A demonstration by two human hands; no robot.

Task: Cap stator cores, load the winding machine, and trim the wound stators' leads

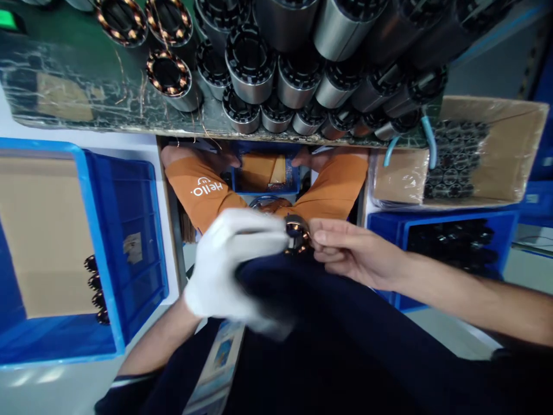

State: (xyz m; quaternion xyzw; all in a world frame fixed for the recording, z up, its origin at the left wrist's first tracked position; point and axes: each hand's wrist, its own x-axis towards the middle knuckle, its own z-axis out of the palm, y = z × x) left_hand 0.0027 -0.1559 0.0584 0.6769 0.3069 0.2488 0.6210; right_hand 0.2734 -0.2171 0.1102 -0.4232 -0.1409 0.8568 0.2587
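Bench (112,109) beyond — left fingers (259,245) hold stator (298,227), right fingers (332,237) pinched.

A production workshop: metal cylinders (250,78) (several ringed with copper windings (169,74)) stand in rows along the near edge of a scuffed green tabletop (110,112), blue crates (144,288) below.

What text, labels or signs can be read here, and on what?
"Hello.": on the orange trouser leg, with a smile-like mark.
Too small or blurred to read: card on the dark top; torn label on the left blue crate; pale label at far right.
Green display: nothing legible.
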